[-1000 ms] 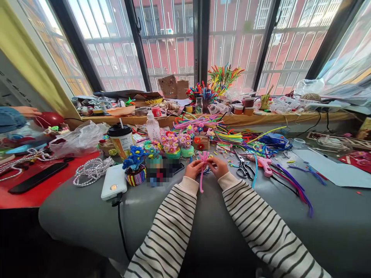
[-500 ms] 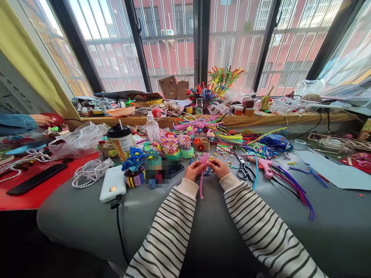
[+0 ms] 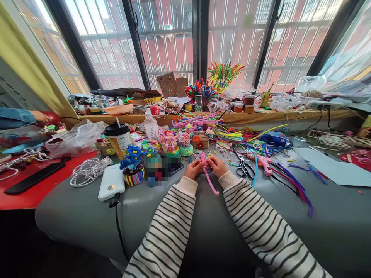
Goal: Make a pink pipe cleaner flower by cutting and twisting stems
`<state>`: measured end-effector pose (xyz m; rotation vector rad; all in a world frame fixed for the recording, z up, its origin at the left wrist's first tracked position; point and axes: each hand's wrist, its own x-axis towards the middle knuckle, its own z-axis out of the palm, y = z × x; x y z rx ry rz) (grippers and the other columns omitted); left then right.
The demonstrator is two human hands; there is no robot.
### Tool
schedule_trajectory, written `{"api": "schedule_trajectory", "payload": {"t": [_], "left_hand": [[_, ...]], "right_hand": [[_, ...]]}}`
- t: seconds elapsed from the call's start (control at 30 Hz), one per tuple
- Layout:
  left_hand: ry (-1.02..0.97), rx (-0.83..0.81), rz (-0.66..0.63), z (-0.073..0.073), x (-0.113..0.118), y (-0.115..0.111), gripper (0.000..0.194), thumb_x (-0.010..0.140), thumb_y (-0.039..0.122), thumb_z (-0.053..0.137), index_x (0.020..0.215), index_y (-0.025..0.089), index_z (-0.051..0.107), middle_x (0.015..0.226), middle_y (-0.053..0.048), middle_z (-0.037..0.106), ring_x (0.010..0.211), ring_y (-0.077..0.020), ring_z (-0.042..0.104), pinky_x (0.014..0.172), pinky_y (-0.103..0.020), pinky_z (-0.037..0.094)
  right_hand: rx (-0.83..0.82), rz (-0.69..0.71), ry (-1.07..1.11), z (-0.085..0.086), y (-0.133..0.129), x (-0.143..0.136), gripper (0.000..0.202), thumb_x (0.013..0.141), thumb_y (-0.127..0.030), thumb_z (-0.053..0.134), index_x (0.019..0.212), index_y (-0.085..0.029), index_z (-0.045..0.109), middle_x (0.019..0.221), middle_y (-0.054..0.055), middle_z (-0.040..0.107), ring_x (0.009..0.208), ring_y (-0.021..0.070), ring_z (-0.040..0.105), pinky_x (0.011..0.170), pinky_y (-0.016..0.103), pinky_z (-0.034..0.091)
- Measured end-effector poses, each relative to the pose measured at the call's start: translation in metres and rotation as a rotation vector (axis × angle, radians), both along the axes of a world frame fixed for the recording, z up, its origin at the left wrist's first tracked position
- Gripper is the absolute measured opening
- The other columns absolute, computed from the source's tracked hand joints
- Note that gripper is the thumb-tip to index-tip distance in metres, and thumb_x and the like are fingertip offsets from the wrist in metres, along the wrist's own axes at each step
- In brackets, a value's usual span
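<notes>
My left hand (image 3: pixel 194 170) is closed, its fingers pinching a bundle of pink pipe cleaners (image 3: pixel 211 183) over the grey table (image 3: pixel 162 216). The bundle's short ends fan out above the fingers, while one long end slants down to the right. My right hand (image 3: pixel 217 166) is closed on the same bundle from the other side, fingertips close to the left ones. Exactly where the stems cross is hidden by the fingers. Finished pipe-cleaner flowers in small pots, one of them blue (image 3: pixel 132 158), stand left of my hands. Black-handled scissors (image 3: pixel 245 168) lie to the right.
A pink glue gun (image 3: pixel 266 165) and purple pipe cleaners (image 3: pixel 301 189) lie at right. On the left are a white power bank (image 3: pixel 111 183) with a cable, a lidded cup (image 3: pixel 118 139) and a bead string (image 3: pixel 88 172). Another person's hand (image 3: pixel 40 116) shows at far left.
The long pink end has swung from hanging straight down to slanting down and right. Both hands keep hold of the bundle, and the view has shifted slightly.
</notes>
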<state>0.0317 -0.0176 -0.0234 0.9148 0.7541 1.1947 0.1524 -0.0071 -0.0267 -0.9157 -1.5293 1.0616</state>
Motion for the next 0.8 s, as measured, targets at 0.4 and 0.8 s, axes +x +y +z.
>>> {"api": "schedule_trajectory", "payload": {"t": [0.4,0.8], "left_hand": [[0.066,0.033,0.057,-0.0076,0.0003,0.0032,0.032,0.044,0.022,0.065,0.073,0.012,0.06,0.066,-0.002,0.06,0.057,-0.0092,0.052,0.056,-0.021,0.04],[0.062,0.015,0.131,-0.0019,0.0014,-0.002,0.026,0.041,0.022,0.066,0.063,0.011,0.057,0.056,0.0,0.058,0.051,-0.0093,0.051,0.054,-0.023,0.041]], "right_hand": [[0.08,-0.081,-0.108,0.0027,0.0004,0.0062,0.027,0.061,-0.044,0.047,0.062,-0.017,0.044,0.048,-0.004,0.044,0.038,0.0061,0.038,0.037,0.019,0.033],[-0.329,0.049,0.201,0.0053,0.0024,0.0027,0.019,0.056,-0.035,0.044,0.058,-0.019,0.036,0.039,-0.006,0.046,0.03,0.0064,0.038,0.029,0.018,0.029]]}}
